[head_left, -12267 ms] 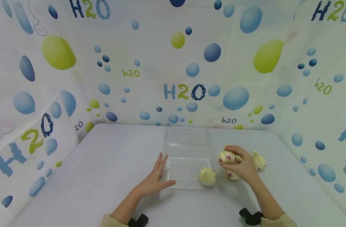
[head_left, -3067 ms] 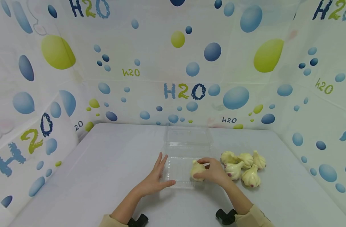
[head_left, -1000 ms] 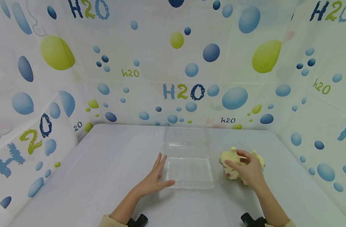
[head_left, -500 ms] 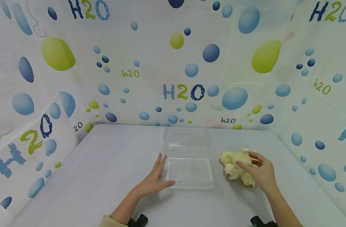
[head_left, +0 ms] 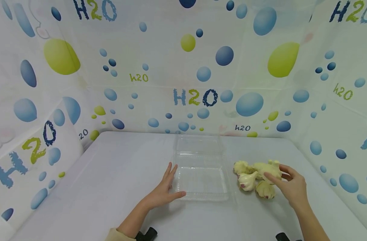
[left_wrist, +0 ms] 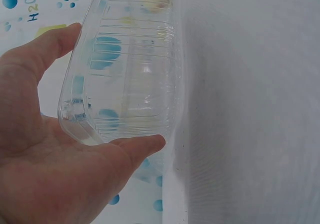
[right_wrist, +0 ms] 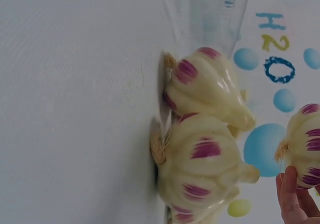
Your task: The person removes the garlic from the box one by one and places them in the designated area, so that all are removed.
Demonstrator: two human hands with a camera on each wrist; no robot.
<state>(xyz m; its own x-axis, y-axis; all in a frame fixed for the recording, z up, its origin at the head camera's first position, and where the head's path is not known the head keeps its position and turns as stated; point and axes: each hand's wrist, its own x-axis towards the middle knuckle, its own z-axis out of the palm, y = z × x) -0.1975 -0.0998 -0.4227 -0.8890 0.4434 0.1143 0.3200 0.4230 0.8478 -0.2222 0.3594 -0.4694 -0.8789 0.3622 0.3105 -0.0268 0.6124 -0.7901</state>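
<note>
My right hand pinches a garlic bulb between thumb and fingers, over the right side of a group of bulbs. In the right wrist view this held garlic bulb, cream with purple streaks and a rooty base, is raised above the table. Several more lie close together, among them a front garlic bulb and a left garlic bulb. At the left side of a clear plastic clamshell box, my left hand spreads straight fingers along the wall, thumb at the front corner.
The hinged lid of the box lies folded back toward the rear wall. White cloth covers the table. A patterned curtain encloses the back and sides. Black wrist devices sit under the forearms.
My right hand has carried the bulb from inside the box to the right, across the group, and it is now farther right than half a second ago. My left hand stays put.
</note>
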